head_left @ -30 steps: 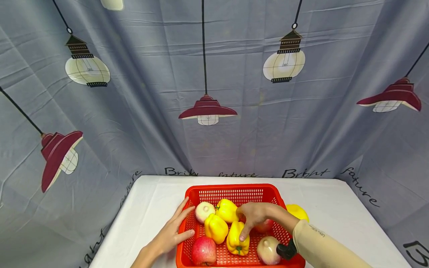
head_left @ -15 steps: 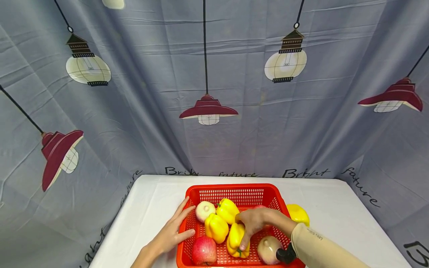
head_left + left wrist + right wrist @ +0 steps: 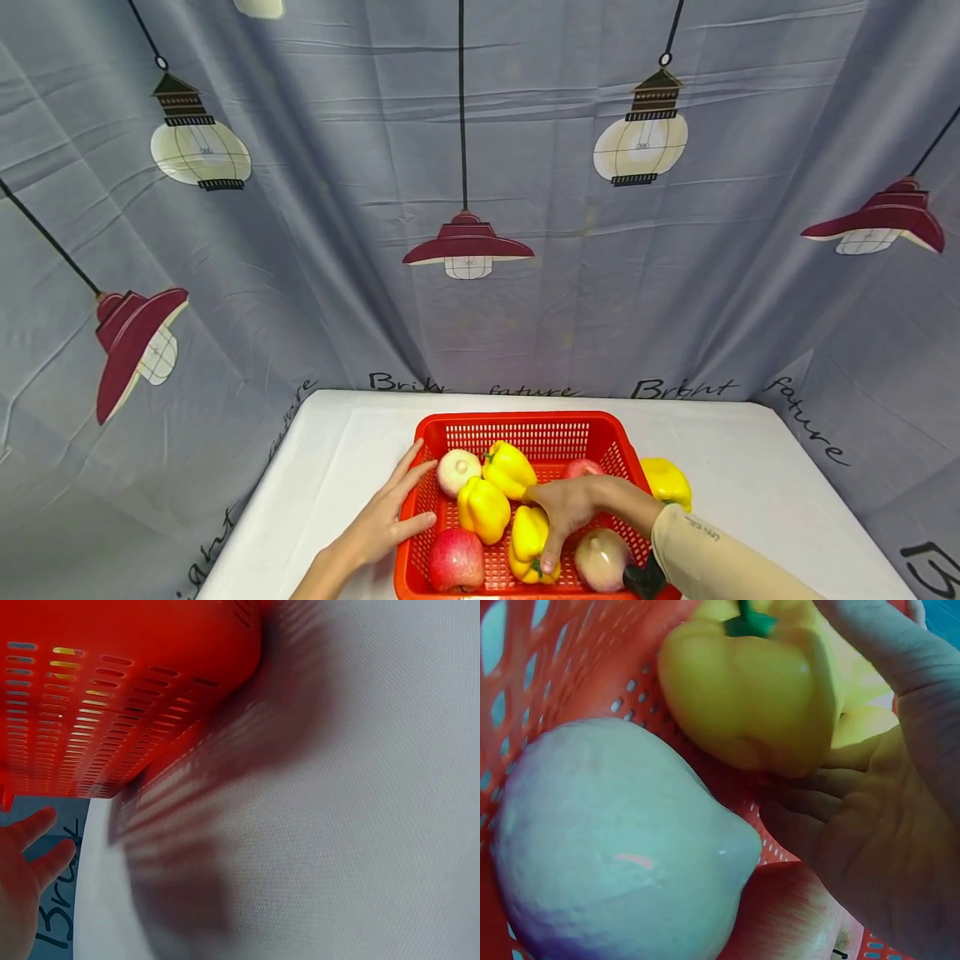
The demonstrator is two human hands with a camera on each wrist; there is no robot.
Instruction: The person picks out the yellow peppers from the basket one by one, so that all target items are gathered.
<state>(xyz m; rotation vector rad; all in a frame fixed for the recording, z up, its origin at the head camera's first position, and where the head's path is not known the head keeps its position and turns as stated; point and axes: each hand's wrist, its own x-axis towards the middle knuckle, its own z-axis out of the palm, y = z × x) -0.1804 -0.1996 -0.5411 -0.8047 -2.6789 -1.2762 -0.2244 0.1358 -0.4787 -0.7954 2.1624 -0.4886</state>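
Beside the left wall of a red basket (image 3: 517, 418), a left hand (image 3: 378, 518) spreads its straight fingers (whether they all touch, I cannot tell). Within, a red apple (image 3: 457, 562) sits at near left, a small pale bulb (image 3: 457, 472) behind, then a middle yellow pepper (image 3: 483, 512) and a rear yellow pepper (image 3: 510, 469). Next, the front yellow pepper (image 3: 527, 536) is held by the thumb and fingers of a right hand (image 3: 567, 507), apart from the left. A red fruit (image 3: 582, 468) shows partly behind it; a large pale bulb (image 3: 602, 560) lies nearer. Outside, rightmost, rests an outer yellow pepper (image 3: 666, 480).
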